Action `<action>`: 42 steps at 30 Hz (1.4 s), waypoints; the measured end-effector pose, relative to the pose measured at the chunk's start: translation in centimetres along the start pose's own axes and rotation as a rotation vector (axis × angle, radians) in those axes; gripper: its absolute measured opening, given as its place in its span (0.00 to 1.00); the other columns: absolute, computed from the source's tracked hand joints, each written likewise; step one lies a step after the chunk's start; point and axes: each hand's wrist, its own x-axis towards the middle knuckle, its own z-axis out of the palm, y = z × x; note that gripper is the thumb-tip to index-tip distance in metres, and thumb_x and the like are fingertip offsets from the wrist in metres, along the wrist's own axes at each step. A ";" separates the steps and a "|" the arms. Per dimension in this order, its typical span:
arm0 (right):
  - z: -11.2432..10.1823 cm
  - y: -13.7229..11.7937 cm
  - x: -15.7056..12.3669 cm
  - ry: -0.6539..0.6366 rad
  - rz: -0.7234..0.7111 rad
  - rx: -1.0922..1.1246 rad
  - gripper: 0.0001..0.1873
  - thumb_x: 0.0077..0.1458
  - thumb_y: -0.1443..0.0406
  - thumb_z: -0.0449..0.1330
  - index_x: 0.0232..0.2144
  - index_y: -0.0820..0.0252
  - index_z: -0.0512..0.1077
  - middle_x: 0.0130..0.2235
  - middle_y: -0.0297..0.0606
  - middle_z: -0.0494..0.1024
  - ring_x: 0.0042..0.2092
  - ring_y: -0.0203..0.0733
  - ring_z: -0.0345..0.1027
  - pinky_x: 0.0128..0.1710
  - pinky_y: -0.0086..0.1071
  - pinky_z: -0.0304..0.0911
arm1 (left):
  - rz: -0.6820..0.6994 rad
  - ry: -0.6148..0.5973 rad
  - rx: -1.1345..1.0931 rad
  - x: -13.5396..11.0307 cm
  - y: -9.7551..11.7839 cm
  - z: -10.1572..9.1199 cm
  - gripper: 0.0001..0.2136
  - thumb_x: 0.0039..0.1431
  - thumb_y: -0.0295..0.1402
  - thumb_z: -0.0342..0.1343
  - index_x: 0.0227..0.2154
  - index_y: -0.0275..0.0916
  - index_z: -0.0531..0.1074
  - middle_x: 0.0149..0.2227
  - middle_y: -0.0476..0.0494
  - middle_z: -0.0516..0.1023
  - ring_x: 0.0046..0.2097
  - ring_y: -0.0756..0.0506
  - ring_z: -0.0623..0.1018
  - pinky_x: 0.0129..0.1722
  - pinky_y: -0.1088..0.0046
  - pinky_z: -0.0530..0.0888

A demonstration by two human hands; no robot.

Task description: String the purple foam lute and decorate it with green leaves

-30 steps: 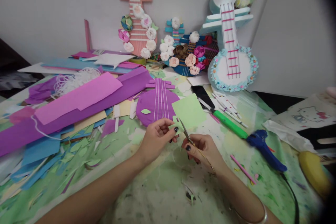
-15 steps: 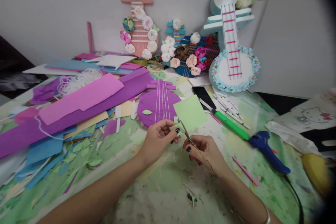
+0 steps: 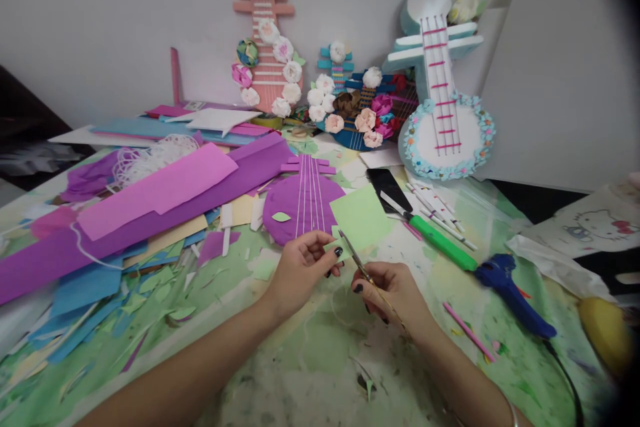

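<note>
My left hand (image 3: 305, 273) is closed, pinching a small piece of light green paper (image 3: 336, 250) between thumb and fingers. In my right hand (image 3: 390, 293) is a pair of scissors (image 3: 365, 269), its blades pointing up and left at the edge of that piece. A larger light green paper sheet (image 3: 363, 217) lies just beyond the blades. Behind my left hand rests a purple lute-shaped craft (image 3: 280, 197) with white strings and a green paper leaf (image 3: 281, 217) on its body. My fingers partly hide its lower edge.
Purple paper (image 3: 170, 213), pink paper (image 3: 160, 190) and many scraps spread over the left side. To the right lie a green-handled knife (image 3: 443, 242), a phone (image 3: 387, 190) and a blue glue gun (image 3: 515, 297) with a cord. Several decorated lute models (image 3: 447, 123) lean against the wall.
The scene sits slightly lower in view from a small head movement. Both hands keep nearly the same place, still holding the scissors and the small green paper.
</note>
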 end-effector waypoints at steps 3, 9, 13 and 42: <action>0.1 -0.1 0.0 0.016 0.017 0.002 0.26 0.35 0.45 0.66 0.17 0.62 0.67 0.12 0.27 0.60 0.14 0.27 0.47 0.12 0.24 0.40 | -0.014 0.004 -0.010 0.0 0.1 0.0 0.08 0.50 0.34 0.60 0.27 0.35 0.70 0.20 0.51 0.72 0.23 0.53 0.72 0.25 0.78 0.69; 0.0 0.1 0.1 0.026 0.051 -0.004 0.23 0.35 0.49 0.68 0.16 0.62 0.68 0.11 0.28 0.61 0.13 0.28 0.48 0.11 0.23 0.41 | -0.008 -0.005 -0.015 0.0 -0.1 0.0 0.08 0.51 0.34 0.60 0.28 0.35 0.70 0.20 0.50 0.73 0.23 0.53 0.72 0.26 0.78 0.69; -0.1 0.4 0.2 0.023 0.073 -0.008 0.23 0.34 0.49 0.68 0.17 0.63 0.68 0.10 0.28 0.62 0.11 0.27 0.47 0.10 0.23 0.41 | -0.011 -0.014 -0.027 0.0 -0.3 0.0 0.08 0.51 0.35 0.60 0.28 0.35 0.70 0.21 0.50 0.73 0.23 0.53 0.73 0.26 0.78 0.69; -0.1 1.4 0.4 -0.085 -0.100 -0.034 0.30 0.42 0.40 0.59 0.20 0.62 0.63 0.17 0.26 0.54 0.19 0.29 0.48 0.18 0.26 0.40 | 0.059 -0.003 -0.013 0.0 -0.5 -0.3 0.07 0.52 0.33 0.59 0.27 0.33 0.70 0.21 0.48 0.74 0.23 0.53 0.72 0.26 0.79 0.69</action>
